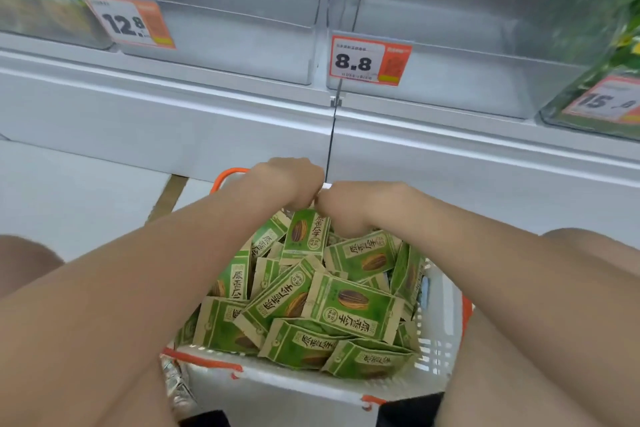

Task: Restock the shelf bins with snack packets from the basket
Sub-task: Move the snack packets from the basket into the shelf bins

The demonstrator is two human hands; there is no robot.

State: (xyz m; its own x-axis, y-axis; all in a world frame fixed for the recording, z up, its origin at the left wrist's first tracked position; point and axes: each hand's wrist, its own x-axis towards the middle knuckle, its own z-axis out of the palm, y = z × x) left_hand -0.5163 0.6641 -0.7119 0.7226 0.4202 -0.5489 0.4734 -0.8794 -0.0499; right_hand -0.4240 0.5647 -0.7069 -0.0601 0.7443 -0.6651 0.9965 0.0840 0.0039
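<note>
L grip (294, 184) & R grip (349, 210) knuckle to knuckle, fingers curled, both pinching top edge of one green packet (304, 236), upright just below them. Under that, white basket (311, 381) heaped w/ more packets (349, 305). Beyond the grips: clear shelf bins (242, 45), 8.8 price tag (370, 61).

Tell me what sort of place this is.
Probably a shop aisle: clear shelf bins carry price tags reading 12.8 and 8.8, and a white basket below holds many identical green snack packets.

Left bin tag (130, 20) reads 12.8, middle bin tag (370, 60) 8.8; packets (353, 305) read 原香瓜子.
</note>
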